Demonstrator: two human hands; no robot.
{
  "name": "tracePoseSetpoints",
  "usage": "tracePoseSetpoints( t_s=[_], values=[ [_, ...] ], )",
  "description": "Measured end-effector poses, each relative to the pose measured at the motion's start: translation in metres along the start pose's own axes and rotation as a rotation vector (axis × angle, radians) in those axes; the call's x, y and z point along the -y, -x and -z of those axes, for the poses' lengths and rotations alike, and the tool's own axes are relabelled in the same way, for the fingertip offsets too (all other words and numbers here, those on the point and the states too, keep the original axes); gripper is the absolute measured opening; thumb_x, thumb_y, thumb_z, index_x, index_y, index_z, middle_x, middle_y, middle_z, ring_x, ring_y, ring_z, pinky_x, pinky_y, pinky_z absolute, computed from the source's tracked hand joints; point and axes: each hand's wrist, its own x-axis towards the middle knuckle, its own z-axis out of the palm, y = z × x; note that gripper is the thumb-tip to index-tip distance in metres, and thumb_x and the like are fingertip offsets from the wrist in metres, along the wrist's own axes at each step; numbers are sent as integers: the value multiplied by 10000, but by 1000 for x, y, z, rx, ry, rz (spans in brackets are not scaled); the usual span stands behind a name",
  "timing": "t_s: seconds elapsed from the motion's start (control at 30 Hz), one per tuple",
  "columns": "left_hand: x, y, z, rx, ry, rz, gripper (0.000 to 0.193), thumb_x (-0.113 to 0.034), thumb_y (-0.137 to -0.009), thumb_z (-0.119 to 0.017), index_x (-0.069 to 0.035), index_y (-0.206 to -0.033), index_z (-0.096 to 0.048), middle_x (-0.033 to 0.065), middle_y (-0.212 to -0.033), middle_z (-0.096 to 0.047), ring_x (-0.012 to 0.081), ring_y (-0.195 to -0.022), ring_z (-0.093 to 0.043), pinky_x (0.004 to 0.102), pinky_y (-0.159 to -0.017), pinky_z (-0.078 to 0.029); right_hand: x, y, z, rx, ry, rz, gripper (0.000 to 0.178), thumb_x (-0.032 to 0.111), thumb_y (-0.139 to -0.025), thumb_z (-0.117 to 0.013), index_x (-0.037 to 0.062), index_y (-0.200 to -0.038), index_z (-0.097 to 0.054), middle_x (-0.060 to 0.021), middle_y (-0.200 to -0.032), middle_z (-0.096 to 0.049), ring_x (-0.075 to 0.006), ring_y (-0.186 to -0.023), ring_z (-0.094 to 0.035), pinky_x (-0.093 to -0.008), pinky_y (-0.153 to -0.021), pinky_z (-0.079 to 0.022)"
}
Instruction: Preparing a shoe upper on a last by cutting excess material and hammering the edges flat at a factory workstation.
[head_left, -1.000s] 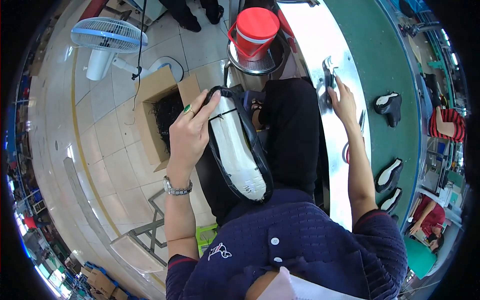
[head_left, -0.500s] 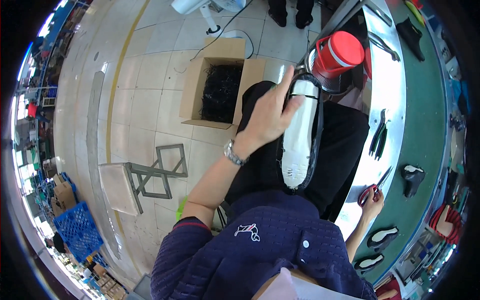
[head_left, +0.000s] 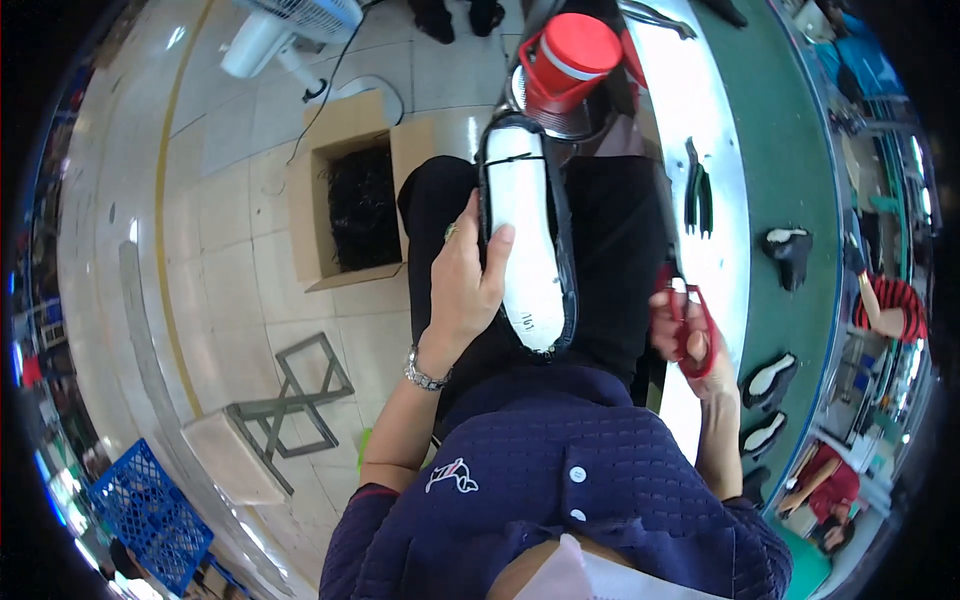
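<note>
A black shoe upper (head_left: pixel 525 235) lies bottom-up on my lap, its long white sole side facing me and a dark line crossing it near the far end. My left hand (head_left: pixel 462 285) grips it along the left edge, the thumb resting on the white surface. In my right hand (head_left: pixel 688 345) are red-handled scissors (head_left: pixel 711 335), held to the right of the shoe and apart from it. Their blades point away from me and are blurred, so I cannot tell how far they are spread.
Dark-handled pliers (head_left: pixel 697 195) lie on the metal bench edge (head_left: pixel 722 130) at right. Several black shoe pieces (head_left: pixel 786 255) sit on the green belt (head_left: pixel 800 190). A red jug (head_left: pixel 570 60) stands beyond my knees. Leftward are a carton (head_left: pixel 308 225), a fan (head_left: pixel 290 30) and a folding stool (head_left: pixel 235 455).
My right hand has lifted the scissors off the bench and brought them toward the shoe. The left hand has slid nearer along the shoe's edge. The whole view has shifted.
</note>
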Motion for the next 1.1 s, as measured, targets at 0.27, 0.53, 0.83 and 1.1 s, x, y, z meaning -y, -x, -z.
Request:
tracePoseSetpoints(
  t_s=[0.27, 0.53, 0.83, 1.1],
  values=[
    [-12, -1, 0, 28, -20, 63, 502, -292, -998, -456, 88, -1326, -444, 277, -1086, -613, 361, -967, -626, 381, -814, -491, 20, -31, -69, 375, -77, -160, 702, 660, -895, -461, 9, -1131, -574, 2, -741, -512, -62, -588, -488, -186, -470, -393],
    [-3, -9, 8, -21, -160, -160, 563, -229, -959, -502, 56, -1414, -333, 267, -1414, -410, 374, -1298, -433, 395, -1052, -389, 7, -52, -85, 304, 245, 45, 545, 470, -1015, -370, 69, -667, -493, -22, -498, -458, -120, -352, -412, -227, -344, -341],
    [-13, -56, -10, -346, -566, -552, 118, -101, -808, -682, -29, -899, -656, 116, -1201, -586, 335, -1216, -489, 418, -967, -440, -35, -49, 18, -238, -6, 206, 427, 503, -986, -427, 131, -784, -482, 47, -519, -412, -75, -369, -353, -219, -326, -247],
    [-91, -61, 75, -697, -145, -752, 205, -20, -785, -702, -28, -990, -695, 103, -1027, -625, 252, -952, -599, 328, -798, -487, -86, -37, 215, -863, 845, 114, 534, 532, -871, -610, 4, -923, -666, -51, -648, -545, -129, -531, -477, -303, -474, -367]
  ],
)
